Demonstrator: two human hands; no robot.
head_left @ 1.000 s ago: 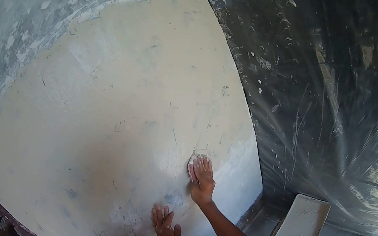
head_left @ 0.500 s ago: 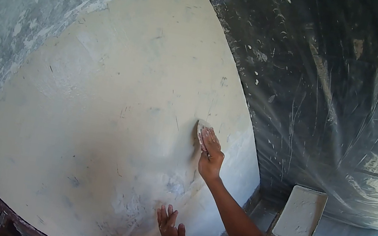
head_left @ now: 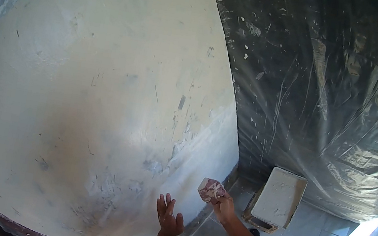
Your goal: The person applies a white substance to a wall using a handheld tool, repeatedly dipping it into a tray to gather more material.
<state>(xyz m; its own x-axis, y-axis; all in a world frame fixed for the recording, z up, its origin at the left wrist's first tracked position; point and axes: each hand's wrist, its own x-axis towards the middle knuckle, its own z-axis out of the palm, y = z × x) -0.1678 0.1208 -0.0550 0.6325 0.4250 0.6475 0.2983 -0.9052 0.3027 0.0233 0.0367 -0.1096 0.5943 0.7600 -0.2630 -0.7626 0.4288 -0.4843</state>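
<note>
My right hand (head_left: 223,204) is off the wall and holds a small dusty pad, a folded piece of sandpaper or a sanding block (head_left: 210,189), near the bottom of the wall. My left hand (head_left: 168,217) rests flat with spread fingers against the lower part of the cream plastered wall (head_left: 95,76). The wall bears scratches and grey scuffed patches near my hands.
A dark surface covered in clear plastic sheeting (head_left: 327,81), spattered with white, meets the wall on the right. A tray full of white filler (head_left: 278,197) sits on the tiled floor (head_left: 310,230) below the sheeting. Bright light falls at the lower right.
My right hand has come down off the wall with the pad, from mid-wall to near the floor. The view has tilted, the left hand stays on the wall.
</note>
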